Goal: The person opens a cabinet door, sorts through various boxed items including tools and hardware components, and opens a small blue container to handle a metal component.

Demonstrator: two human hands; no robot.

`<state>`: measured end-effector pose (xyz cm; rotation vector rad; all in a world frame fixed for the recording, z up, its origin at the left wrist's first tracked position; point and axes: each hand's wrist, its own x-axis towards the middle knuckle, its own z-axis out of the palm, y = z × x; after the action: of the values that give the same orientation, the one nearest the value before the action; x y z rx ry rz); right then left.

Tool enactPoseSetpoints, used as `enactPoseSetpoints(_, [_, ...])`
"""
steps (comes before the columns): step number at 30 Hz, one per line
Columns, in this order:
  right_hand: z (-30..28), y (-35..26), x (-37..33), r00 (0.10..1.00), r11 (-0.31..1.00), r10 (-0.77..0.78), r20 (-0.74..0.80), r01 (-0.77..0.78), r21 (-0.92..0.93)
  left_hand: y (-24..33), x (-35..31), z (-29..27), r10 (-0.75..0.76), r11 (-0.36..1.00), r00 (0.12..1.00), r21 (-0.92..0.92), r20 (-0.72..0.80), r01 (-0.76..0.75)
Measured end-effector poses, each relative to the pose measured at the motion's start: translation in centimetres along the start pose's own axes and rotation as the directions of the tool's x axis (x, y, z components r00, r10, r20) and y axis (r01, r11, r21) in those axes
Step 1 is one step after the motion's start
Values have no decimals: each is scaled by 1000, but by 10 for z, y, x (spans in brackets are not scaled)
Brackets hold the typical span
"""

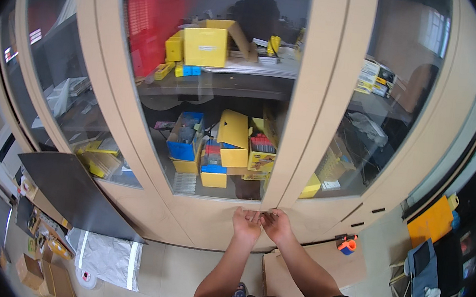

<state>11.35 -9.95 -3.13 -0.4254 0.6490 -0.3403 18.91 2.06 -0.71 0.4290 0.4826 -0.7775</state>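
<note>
Directly before the tall, beige-framed, glass-fronted cabinet [309,109], the left hand [246,222] and right hand [277,224] are held close together, below its panes; whether anything is grasped by the bent fingers [252,215] cannot be told. Yellow and blue cardboard boxes [234,136] are seen behind its glass.

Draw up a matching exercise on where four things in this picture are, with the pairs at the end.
Things
1. Left hand and right hand
2. Large yellow box
3. Silvery-grey item with white stripes
4. Open blue box

Places
A. On the floor, to the left
B. Inside the cabinet, on the lower level
C. Close together at the cabinet's beige front
D. Inside the cabinet, on the upper shelf

Pairs: 1-C, 2-D, 3-A, 4-B
</note>
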Motion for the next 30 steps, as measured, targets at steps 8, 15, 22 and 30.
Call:
enactPoseSetpoints(8, [4,5,-32,998,997,18,62,-14,-73,4,3,-14,16,999,997,44,-72,-13])
enactPoseSetpoints(15, [-31,27,-100,991,850,-79,109,124,-512,-13,-64,-27,91,982,976,178,-196,-55])
enactPoseSetpoints(22, [-81,53,-134,869,587,-53,492,425,-689,-19,-119,-101,137,935,991,329,12,-133])
enactPoseSetpoints(30, [-91,82,-175,694,407,327,641,509,-758,-8,-175,-163,246,924,969,294,33,-245])
